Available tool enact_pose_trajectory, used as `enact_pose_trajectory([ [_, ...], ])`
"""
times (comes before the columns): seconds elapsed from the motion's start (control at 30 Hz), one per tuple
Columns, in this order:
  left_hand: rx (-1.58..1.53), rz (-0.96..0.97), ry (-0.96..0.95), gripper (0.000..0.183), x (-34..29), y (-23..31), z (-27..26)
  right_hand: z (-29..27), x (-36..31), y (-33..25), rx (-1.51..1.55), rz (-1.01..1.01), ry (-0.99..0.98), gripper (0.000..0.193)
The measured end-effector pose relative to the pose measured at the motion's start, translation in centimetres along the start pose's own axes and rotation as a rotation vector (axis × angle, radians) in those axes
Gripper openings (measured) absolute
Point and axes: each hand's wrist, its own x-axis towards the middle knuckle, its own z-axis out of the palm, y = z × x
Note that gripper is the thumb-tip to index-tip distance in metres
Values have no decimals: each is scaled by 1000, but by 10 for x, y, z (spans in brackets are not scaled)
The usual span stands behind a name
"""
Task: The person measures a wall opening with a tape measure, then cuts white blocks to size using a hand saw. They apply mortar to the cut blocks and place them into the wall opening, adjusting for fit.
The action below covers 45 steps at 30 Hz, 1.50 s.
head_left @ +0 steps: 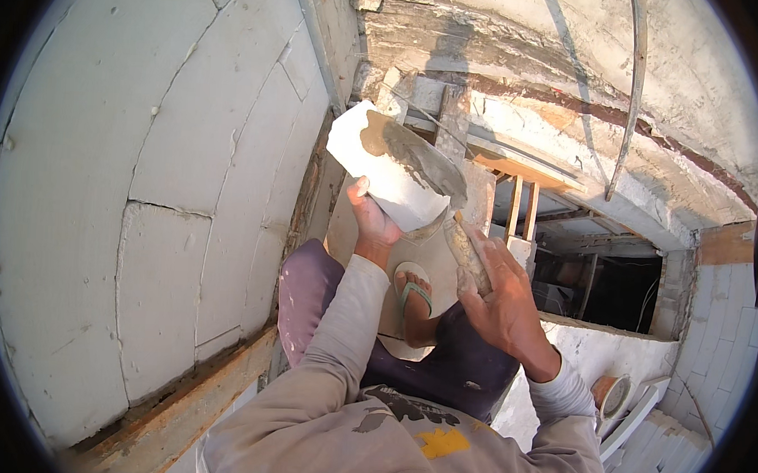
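Observation:
My left hand (373, 219) grips the lower left edge of a white, lightweight-looking block piece (377, 173), its thumb against the near face. The block is held tilted in front of me, and wet grey mortar (387, 137) covers part of its upper face. My right hand (505, 299) is closed around the worn, mortar-crusted handle of a trowel (465, 253). The trowel's handle end points toward the block's right corner. Its blade seems to lie against the mortared face, but the grey mortar makes its outline hard to tell.
A wall of large pale blocks (172, 143) rises close on my left. To the right, a dark opening (601, 284) drops below wooden slats (522, 207). A thin bent rod (635, 95) leans at the far right. Near my right elbow stand a bucket (615, 397) and stacked white blocks (665, 456).

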Motion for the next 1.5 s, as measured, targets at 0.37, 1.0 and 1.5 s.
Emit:
enact_pose_trajectory([
  [0.37,-202,-223,-336,73,-25,-4,44,-37,3,37,-91,-89,-95,73],
  [1.0,-119,-352,-182,76,-21,22,44,-73,-15,106,-342,-99,38,66],
  [1.5,51,-146,54,60,32,32,-40,1,-13,203,-399,-226,-108,73],
])
